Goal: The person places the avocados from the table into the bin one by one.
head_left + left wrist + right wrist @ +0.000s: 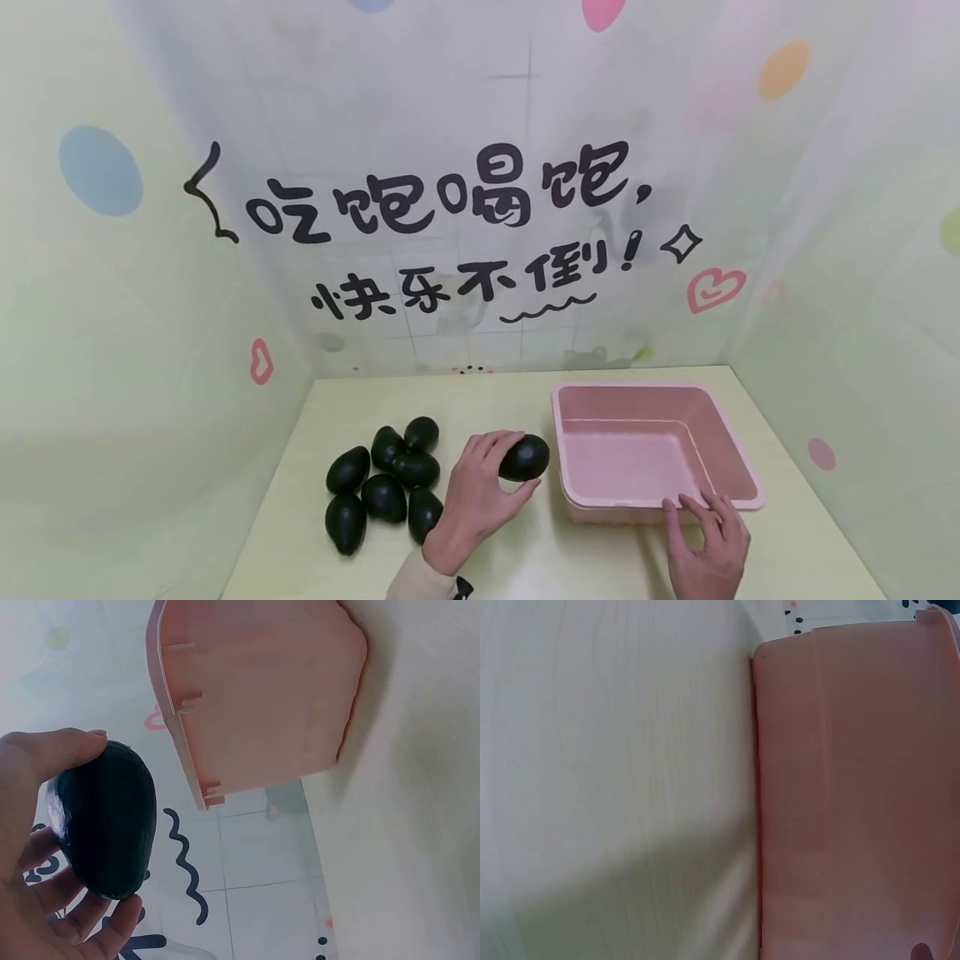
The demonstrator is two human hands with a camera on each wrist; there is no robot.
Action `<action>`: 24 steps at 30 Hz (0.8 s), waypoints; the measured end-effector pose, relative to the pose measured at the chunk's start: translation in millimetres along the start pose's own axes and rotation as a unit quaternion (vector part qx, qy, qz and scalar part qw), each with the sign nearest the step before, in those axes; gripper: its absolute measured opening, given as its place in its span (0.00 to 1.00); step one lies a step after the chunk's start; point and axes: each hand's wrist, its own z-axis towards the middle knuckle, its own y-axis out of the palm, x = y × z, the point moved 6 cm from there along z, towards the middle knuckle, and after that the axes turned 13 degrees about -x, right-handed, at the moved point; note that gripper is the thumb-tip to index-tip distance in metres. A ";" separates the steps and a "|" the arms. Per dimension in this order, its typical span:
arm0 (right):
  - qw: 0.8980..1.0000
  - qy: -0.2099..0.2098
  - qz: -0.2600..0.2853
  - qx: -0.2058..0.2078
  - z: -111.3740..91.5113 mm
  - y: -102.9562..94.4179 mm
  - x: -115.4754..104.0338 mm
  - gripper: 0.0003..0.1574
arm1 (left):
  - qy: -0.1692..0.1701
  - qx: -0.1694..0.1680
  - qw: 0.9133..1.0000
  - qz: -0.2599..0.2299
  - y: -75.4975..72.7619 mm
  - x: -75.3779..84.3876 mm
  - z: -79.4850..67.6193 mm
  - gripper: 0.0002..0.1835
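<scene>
The grip of the left hand (478,492) pinches an avocado (527,457) beside the pink bin (626,450), the right hand (711,546) spread against its rim (615,502), and smooth skin may cause a drop outside.

Light is soft; wrist views seem dimmer, hazier.

avocados (384,498) v. dk green, nearly blk, glossy. bin (630,404) plain pink. tabletop (540,560) pale yellowish w/ faint wood grain. backdrop (420,92) whitish-green w/ blk lettering (486,267), pink hearts (716,290), faint grey grid lines, blue, orange & pink dots (101,171). sleeve (420,579) beige.
</scene>
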 end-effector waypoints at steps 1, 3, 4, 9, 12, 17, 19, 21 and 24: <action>1.000 -0.002 0.000 0.000 0.1 -0.1 0.0 0.27 | 0.001 -0.002 1.000 0.001 -0.1 0.6 0.8 0.33; 1.000 -0.005 0.001 0.001 0.4 -0.3 -0.1 0.33 | 0.003 -0.005 1.000 0.001 -0.1 1.7 2.1 0.33; 1.000 -0.007 0.001 0.002 0.5 -0.5 -0.3 0.36 | 0.005 -0.007 1.000 0.001 0.0 2.3 2.7 0.33; 1.000 -0.011 0.003 0.006 1.3 -0.1 -1.2 0.43 | 0.010 -0.011 1.000 0.000 1.2 4.7 5.6 0.33; 1.000 -0.015 0.001 0.008 2.0 -0.1 -1.6 0.46 | 0.011 -0.014 1.000 -0.002 2.0 6.5 7.3 0.33; 1.000 -0.015 0.001 0.008 2.1 -0.6 -2.0 0.44 | 0.014 -0.016 1.000 -0.005 2.8 10.6 11.0 0.33; 1.000 -0.011 0.003 0.007 1.6 -0.5 -1.7 0.39 | 0.016 -0.016 1.000 -0.008 2.9 12.1 12.5 0.32; 1.000 -0.007 0.003 0.005 0.8 -0.2 -1.3 0.32 | 0.017 -0.016 1.000 -0.009 3.5 13.3 13.8 0.32; 1.000 -0.002 0.002 0.001 -0.1 0.3 -1.3 0.22 | 0.019 -0.019 1.000 -0.012 5.4 14.7 15.4 0.32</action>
